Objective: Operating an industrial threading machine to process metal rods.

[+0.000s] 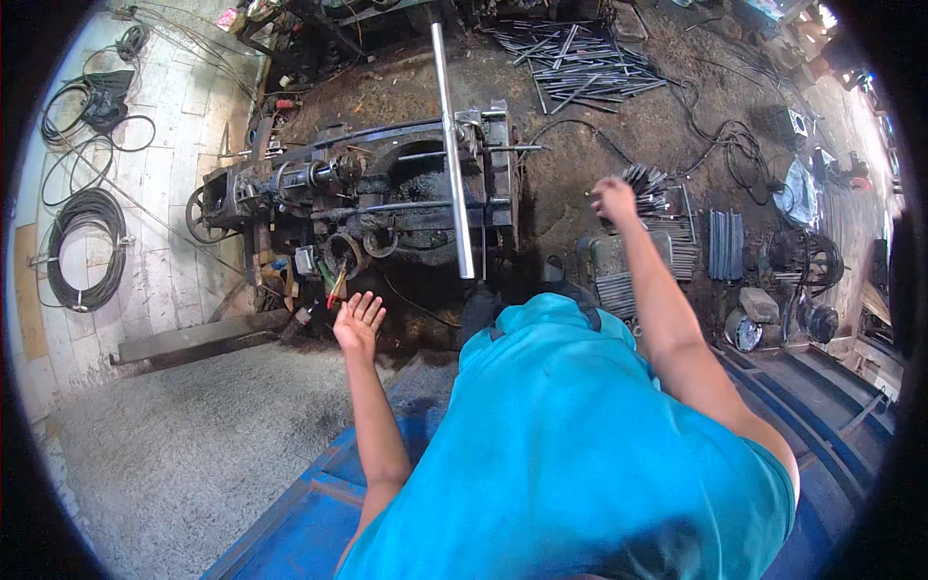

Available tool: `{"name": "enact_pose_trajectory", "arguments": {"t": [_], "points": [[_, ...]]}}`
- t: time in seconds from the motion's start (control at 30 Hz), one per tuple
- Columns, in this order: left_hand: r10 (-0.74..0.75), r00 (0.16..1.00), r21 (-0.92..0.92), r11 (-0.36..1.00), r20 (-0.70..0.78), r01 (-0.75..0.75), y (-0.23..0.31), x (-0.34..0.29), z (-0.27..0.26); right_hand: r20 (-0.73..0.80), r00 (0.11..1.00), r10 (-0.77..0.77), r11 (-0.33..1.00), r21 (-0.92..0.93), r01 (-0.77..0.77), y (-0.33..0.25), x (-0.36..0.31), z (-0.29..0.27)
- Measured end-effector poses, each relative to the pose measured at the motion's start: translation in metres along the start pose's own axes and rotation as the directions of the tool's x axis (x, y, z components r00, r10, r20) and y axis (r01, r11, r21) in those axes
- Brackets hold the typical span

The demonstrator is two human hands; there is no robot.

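Note:
My left hand (pixel 359 324) is raised palm up with its fingers stretched out, holding nothing. Just beyond its fingertips, red and yellow wire ends (pixel 336 288) hang beside a greasy machine (pixel 416 184) with a motor-like cylinder and long rails. My right hand (pixel 615 203) reaches forward with its fingers curled; whether something small sits in them cannot be made out. A bundle of metal rods (pixel 650 184) lies just beyond it to the right. A long, bright, straight tube (pixel 449 145) crosses in front of the machine, touched by neither hand.
More rods lie in a loose pile (pixel 590 63) on the floor at the far right. Stacked rods (pixel 726 246) and a black cable (pixel 735 145) are at the right. A wire coil (pixel 85 249) hangs against the white wall at the left. Blue metal (pixel 280 512) runs along the near side.

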State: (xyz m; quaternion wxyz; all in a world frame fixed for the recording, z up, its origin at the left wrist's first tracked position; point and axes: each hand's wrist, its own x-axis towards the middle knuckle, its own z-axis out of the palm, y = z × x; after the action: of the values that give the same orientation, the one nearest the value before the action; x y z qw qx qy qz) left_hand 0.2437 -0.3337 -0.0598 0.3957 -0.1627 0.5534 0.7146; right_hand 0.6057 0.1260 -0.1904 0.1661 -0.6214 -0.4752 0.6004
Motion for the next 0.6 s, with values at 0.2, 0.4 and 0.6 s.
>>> {"name": "enact_pose_trajectory", "arguments": {"t": [0.2, 0.4, 0.6], "points": [[-0.028, 0.998, 0.035, 0.999, -0.057, 0.030, -0.031, -0.024, 0.017, 0.162, 0.891, -0.424, 0.881, -0.153, 0.447, -0.030, -0.043, 0.124], [-0.047, 0.999, 0.123, 0.991, 0.002, 0.046, -0.048, -0.040, 0.034, 0.217, 0.532, -0.818, 0.282, -0.655, 0.701, -0.119, -0.072, 0.162], [0.000, 1.000, 0.255, 0.967, -0.014, 0.004, -0.047, -0.054, 0.037, 0.388, 0.466, -0.795, 0.067, -0.708, 0.703, -0.133, -0.036, 0.182]]}}
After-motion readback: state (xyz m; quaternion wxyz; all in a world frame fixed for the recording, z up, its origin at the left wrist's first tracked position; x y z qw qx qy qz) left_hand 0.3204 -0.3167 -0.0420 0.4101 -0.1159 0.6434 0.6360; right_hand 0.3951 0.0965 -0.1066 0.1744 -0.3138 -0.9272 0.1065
